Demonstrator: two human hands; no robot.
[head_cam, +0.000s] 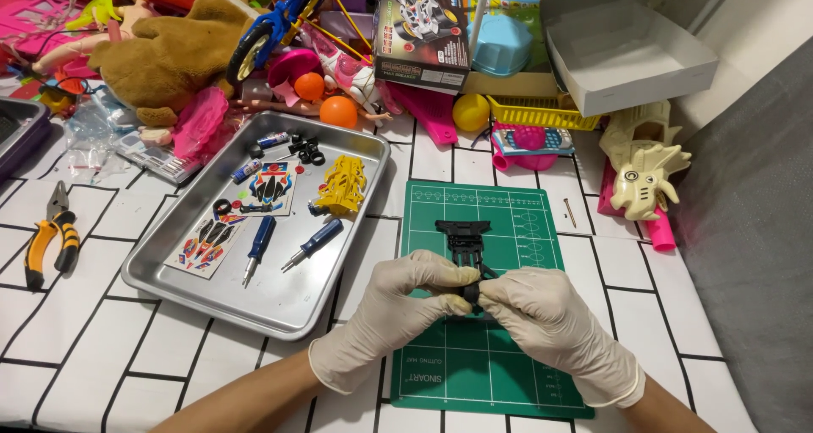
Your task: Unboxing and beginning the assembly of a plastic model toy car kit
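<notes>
Over the green cutting mat [474, 365], both gloved hands, left [398, 302] and right [542, 310], pinch a flat, black, ribbed toy-car chassis [463, 240] at its near end.

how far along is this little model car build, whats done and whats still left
Early, by the look of it. In hand: both gloved hands, left hand and right hand, pinch the near end of the black chassis over the green cutting mat. Left: the yellow body part, small black wheels, sticker sheets and two blue screwdrivers lie loose in the metal tray.
</notes>
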